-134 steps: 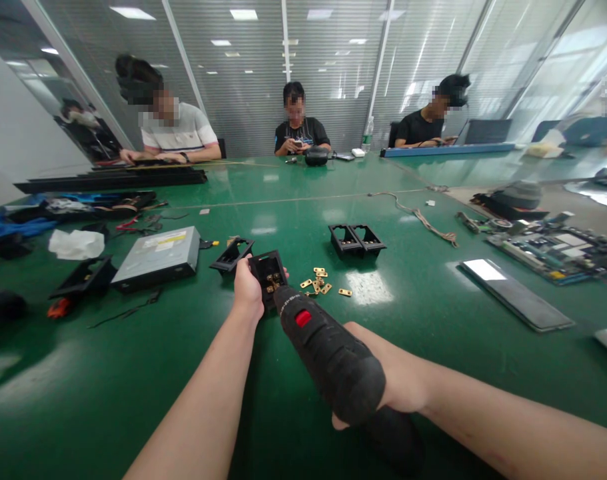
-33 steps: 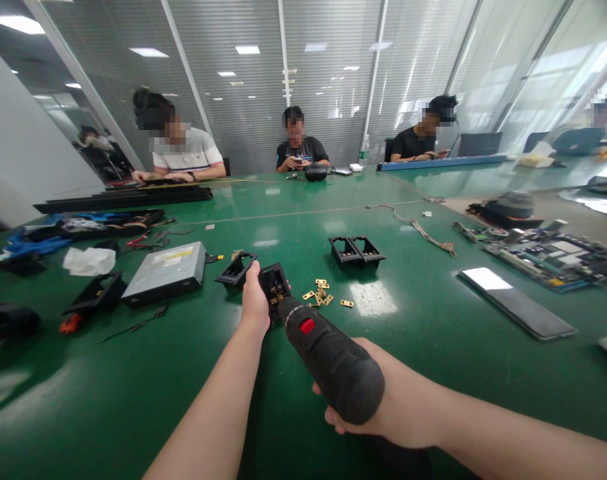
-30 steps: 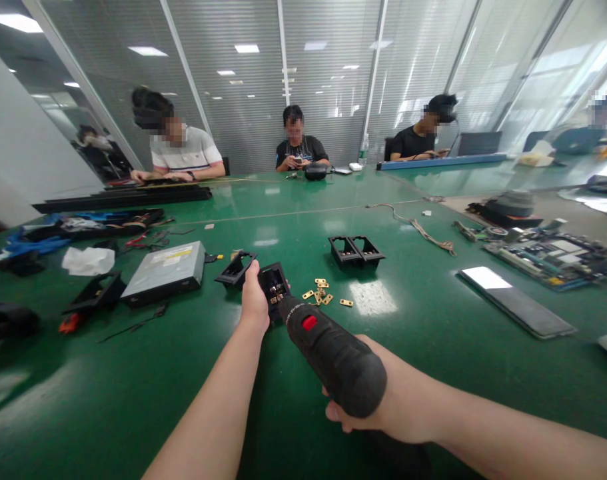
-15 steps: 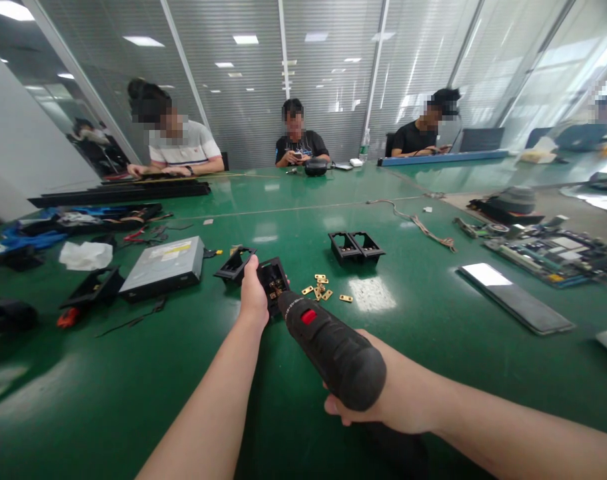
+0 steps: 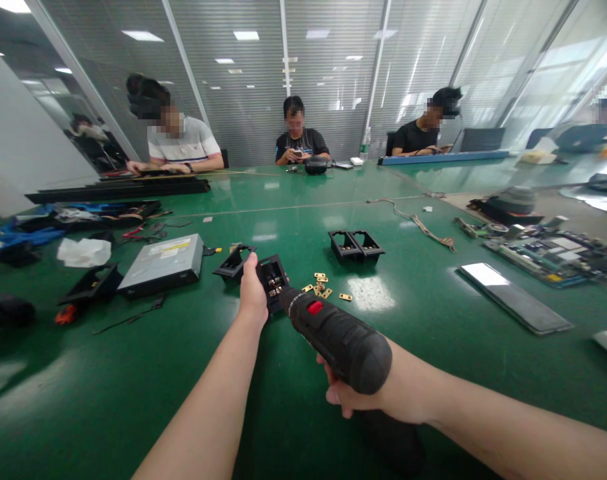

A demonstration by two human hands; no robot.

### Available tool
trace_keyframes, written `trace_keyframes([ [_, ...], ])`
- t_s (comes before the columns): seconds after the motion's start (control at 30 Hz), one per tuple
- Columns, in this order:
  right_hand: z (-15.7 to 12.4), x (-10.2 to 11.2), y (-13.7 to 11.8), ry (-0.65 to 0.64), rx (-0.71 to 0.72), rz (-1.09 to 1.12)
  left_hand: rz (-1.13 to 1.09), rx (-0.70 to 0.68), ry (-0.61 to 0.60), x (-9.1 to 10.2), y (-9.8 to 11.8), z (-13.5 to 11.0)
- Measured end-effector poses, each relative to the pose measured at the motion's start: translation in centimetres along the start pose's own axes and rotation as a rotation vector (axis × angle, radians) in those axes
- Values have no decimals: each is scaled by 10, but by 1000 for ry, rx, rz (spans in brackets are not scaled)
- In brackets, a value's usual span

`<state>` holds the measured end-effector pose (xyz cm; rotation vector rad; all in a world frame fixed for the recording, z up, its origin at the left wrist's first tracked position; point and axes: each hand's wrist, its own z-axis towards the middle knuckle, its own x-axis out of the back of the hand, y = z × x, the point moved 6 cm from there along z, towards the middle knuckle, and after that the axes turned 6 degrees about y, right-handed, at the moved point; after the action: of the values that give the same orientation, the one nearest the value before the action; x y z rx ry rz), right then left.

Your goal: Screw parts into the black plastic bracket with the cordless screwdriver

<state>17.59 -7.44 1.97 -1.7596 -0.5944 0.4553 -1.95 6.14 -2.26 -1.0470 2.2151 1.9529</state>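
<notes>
My left hand (image 5: 254,293) is closed on a black plastic socket frame (image 5: 273,275), tilted up so that small brass parts show inside it. My right hand (image 5: 346,393) grips a black cordless drill (image 5: 340,337) with a red switch on top. The drill's chuck points at the frame's lower right side; its bit and any contact are hidden. Just right of the frame lies a small pile of brass plates (image 5: 323,287). Behind my left hand sits another black frame (image 5: 233,265), and a joined pair of black frames (image 5: 356,247) stands further back.
A silver disc drive (image 5: 163,263), another black frame (image 5: 93,283) and crumpled white tissue (image 5: 83,252) lie on the left. To the right are a dark flat phone-like slab (image 5: 513,297) and a circuit board (image 5: 558,250). Several people sit across the green table (image 5: 293,207).
The drill has shifted slightly right and its rear end has risen a little. My left hand and the frame have hardly moved.
</notes>
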Motion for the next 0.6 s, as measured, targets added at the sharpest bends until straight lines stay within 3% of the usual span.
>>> trace_keyframes([
  [0.37, -4, -2, -17, 85, 55, -118, 4, 5, 1, 0, -2, 2],
  [0.6, -2, -3, -9, -5, 59, -31, 9, -19, 7, -1, 1, 0],
])
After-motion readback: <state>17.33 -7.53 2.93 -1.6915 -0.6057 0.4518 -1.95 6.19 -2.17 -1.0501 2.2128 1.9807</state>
